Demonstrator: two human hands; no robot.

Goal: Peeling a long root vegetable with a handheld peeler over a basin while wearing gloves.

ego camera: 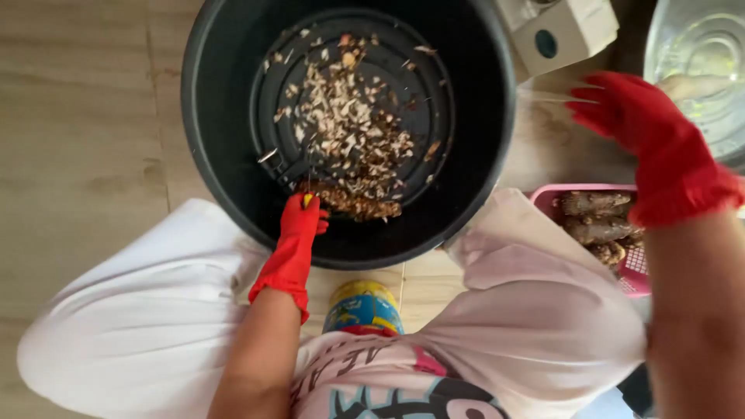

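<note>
Floor (77,116): pale wood-look planks, matte, with faint seams and a few dull stains near the right.

Black bucket (225,101): large, round, smooth plastic, glossy wall, ribbed concentric rings on its base. It stands on the floor between the person's knees.

Peelings (349,132): a loose heap of thin, dry-looking flakes, tan, cream and brown, spread over the bucket's base and thickest toward the near wall.

Clear bowl (698,54): round, transparent, at the top right edge, holding water; only part is visible.

Pink basket (632,275): rectangular plastic with a mesh side, just beside the right knee. It holds brown roots (594,217), knobbly, rough-skinned and elongated.

Small box (559,31): off-white, angular, with a dark round hole, behind the bucket's rim.

Left hand (299,233): in a red rubber glove with a frayed cuff, reaching inside the bucket at its near wall. Its grip is closed around a small yellow-tipped object, touching the edge of the peelings; what the object is cannot be told.

Right hand (644,132): same red glove, raised over the basket and beside the bowl, motion-blurred, seen back-on; the state of its grip cannot be told.
</note>
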